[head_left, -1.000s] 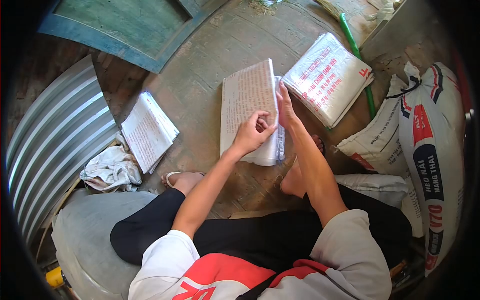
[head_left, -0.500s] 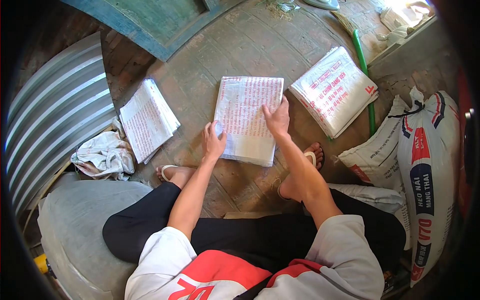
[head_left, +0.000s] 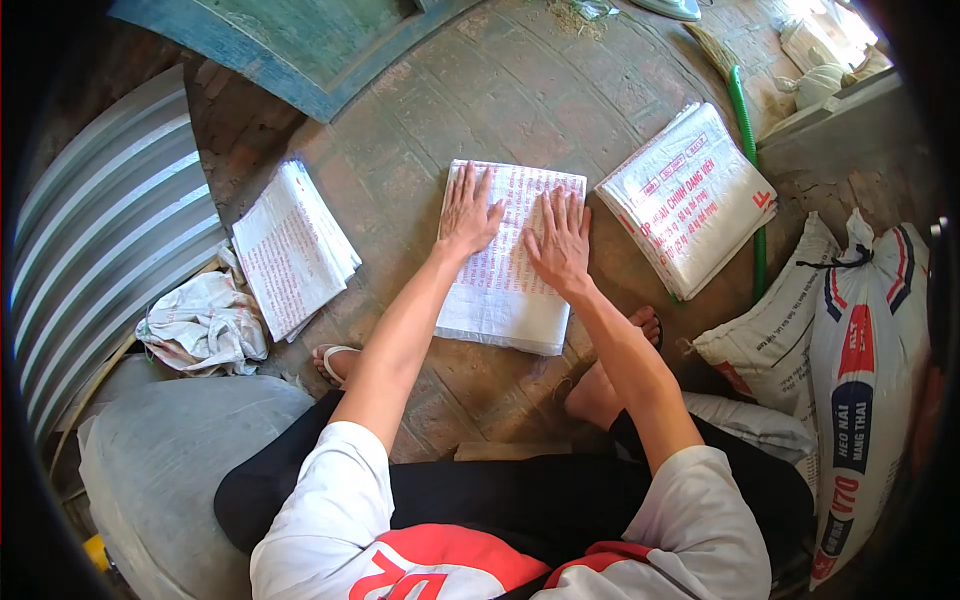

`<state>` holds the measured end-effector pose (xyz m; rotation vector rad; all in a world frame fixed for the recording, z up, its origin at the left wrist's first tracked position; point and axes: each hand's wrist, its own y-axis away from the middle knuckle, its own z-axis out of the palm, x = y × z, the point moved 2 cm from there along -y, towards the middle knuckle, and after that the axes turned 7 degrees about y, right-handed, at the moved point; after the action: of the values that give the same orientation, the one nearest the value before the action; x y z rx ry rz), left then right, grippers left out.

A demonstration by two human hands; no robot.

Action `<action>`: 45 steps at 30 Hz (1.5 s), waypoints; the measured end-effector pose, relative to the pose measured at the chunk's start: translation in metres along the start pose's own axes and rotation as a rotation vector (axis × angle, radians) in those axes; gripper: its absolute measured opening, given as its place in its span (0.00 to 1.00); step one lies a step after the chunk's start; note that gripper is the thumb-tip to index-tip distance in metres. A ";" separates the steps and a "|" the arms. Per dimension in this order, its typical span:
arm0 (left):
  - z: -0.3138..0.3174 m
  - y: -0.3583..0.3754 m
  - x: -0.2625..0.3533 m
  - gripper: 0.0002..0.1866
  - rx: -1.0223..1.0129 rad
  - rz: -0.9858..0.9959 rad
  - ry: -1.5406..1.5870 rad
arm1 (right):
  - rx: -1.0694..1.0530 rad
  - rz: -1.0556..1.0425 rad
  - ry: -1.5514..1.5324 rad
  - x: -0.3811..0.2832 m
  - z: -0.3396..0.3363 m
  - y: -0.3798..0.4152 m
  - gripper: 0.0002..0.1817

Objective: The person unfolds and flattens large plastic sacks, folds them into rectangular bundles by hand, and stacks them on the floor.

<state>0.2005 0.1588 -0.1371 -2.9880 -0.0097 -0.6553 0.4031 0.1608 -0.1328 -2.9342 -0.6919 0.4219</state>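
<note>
Woven plastic sack [head_left: 505, 290] lies folded on the brick floor [head_left: 520, 90]. I've got left hand [head_left: 467, 213] and right hand [head_left: 558, 240] spread flat, gripping nothing. Fold looks finished; stacking on a side pile [head_left: 290, 250] remains, I reckon.

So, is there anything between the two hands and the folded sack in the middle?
Nothing visible. The left hand and the right hand both lie flat, fingers spread, directly on the folded sack, which rests on the brick floor.
</note>
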 end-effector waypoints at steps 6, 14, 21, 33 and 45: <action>0.012 -0.002 -0.013 0.38 0.083 0.099 -0.062 | 0.013 -0.027 -0.007 0.001 0.008 0.004 0.39; 0.013 -0.003 -0.012 0.38 0.050 0.082 -0.128 | 0.000 -0.046 0.052 -0.003 0.014 0.001 0.40; -0.001 0.063 0.023 0.37 -0.042 0.125 -0.007 | -0.054 -0.168 0.028 -0.020 -0.008 0.032 0.37; 0.003 0.153 0.036 0.33 0.026 0.143 0.049 | -0.166 -0.307 -0.009 -0.044 -0.010 0.104 0.39; -0.023 0.136 -0.015 0.31 0.222 -0.547 0.494 | 0.192 0.293 -0.320 -0.029 -0.013 0.092 0.32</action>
<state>0.1809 0.0218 -0.1330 -2.5235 -0.8229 -1.3229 0.4210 0.0651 -0.1275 -2.8132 -0.2250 0.9436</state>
